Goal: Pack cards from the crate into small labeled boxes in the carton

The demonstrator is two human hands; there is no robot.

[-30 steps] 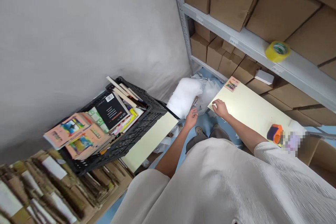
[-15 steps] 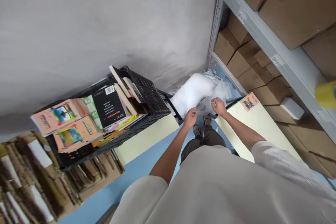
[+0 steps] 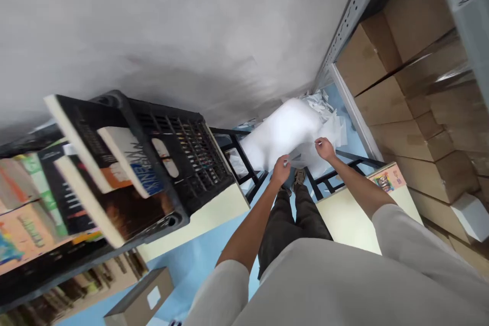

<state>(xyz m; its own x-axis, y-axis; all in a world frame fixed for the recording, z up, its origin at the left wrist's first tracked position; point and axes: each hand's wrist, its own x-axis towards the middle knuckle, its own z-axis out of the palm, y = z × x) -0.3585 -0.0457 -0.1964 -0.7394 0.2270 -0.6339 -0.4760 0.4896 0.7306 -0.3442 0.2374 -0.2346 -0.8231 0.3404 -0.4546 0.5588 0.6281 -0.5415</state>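
Note:
My left hand point(image 3: 281, 170) is held out over the aisle, fingers loosely curled and a small gap between thumb and forefinger. To its right, my right hand point(image 3: 325, 150) reaches forward with bent fingers, nothing visible in its grasp. Beyond both hands lies a bulky white roll of foam wrap point(image 3: 287, 125), with crumpled translucent sheeting point(image 3: 332, 135) beside it. Whether a fingertip touches the sheeting I cannot tell. A peach-coloured book point(image 3: 388, 178) lies on the pale tabletop point(image 3: 344, 219) near my right forearm.
A black plastic crate point(image 3: 183, 147) of books stands on a pale table at left. Boxes point(image 3: 397, 117) fill the grey shelving on the right. Dark metal frames point(image 3: 244, 163) flank the aisle. A brown carton point(image 3: 141, 295) sits on the blue floor.
I have moved forward, so crate, foam and shelf appear closer. Both hands stay in front of me; the yellow tape roll on the shelf has left the view.

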